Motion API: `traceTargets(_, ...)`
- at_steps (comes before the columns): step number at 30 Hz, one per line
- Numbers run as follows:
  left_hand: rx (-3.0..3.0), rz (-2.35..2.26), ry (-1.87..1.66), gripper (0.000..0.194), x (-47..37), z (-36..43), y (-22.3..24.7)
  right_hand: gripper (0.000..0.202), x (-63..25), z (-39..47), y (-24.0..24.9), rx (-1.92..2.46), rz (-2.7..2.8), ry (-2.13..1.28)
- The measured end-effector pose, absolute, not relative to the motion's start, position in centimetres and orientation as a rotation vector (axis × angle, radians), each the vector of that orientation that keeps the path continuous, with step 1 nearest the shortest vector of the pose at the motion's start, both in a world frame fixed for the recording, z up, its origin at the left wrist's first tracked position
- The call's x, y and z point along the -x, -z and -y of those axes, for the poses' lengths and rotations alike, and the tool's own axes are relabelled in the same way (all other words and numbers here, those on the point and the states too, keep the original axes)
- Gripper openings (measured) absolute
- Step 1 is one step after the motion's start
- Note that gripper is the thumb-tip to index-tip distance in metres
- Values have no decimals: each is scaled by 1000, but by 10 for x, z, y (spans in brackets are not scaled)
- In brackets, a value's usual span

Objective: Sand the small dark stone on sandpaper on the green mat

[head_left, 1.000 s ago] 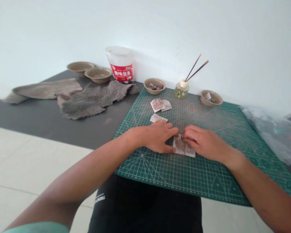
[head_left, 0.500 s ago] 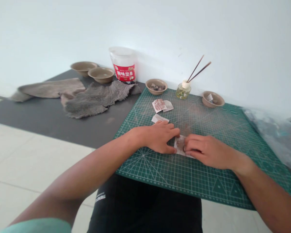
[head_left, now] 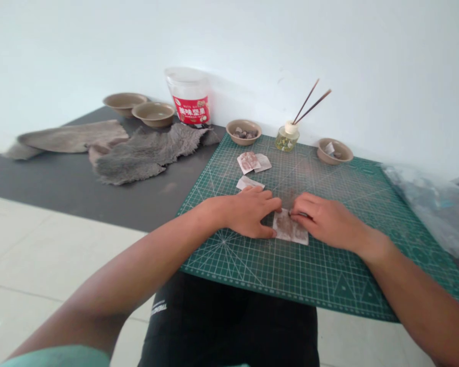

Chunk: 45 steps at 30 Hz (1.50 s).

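Note:
A small white sheet with brown smears, sandpaper-like, lies flat on the green cutting mat. My left hand rests on the mat with its fingers apart, thumb and forefinger touching the sheet's left edge. Over the sheet's upper right part, my right hand is closed in a pinch on a small dark piece, mostly hidden by the fingers. Just beyond my left hand lies a folded white sheet. Farther back are a brown-smeared sheet and a greyish sheet, partly overlapping.
Along the wall stand a bowl of dark lumps, a reed diffuser, another small bowl and a red-labelled tub. Grey-brown cloths and two bowls are left. Clear plastic lies right.
My right hand has moved up along the sheet, baring its lower right part and a dark piece at the fingertips. My left hand stays at the sheet's left edge. The view has shifted slightly.

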<state>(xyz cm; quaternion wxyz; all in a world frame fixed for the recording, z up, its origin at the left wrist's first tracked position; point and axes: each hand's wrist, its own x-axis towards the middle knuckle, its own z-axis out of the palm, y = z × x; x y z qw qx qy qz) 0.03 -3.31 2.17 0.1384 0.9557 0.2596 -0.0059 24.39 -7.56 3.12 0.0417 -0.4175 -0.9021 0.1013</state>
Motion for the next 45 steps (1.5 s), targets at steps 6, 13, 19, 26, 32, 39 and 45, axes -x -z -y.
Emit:
traceTargets(6,-2733,-745,42,45,-1,33,-24,16,-242,78,-31,1070,2839,-527)
traceTargets(13,-2730,-739,26,45,-1,32,-22,16,-248,73,-34,1184,2819,-593)
traceTargets(19,-2761,-743,21,42,-1,32,-21,18,-243,73,-30,1188,2717,-447)
traceTargets(26,-2770,-724,20,45,-1,33,-23,16,-244,76,-34,992,2817,-731)
traceTargets(32,-2742,-740,12,42,0,32,-21,16,-244,69,-31,1207,2731,-476)
traceTargets(39,-2746,-745,9,44,0,33,-22,19,-242,75,-32,1117,2805,-490)
traceTargets(45,-2774,-725,26,46,0,34,-25,15,-241,76,-34,1088,2868,-655)
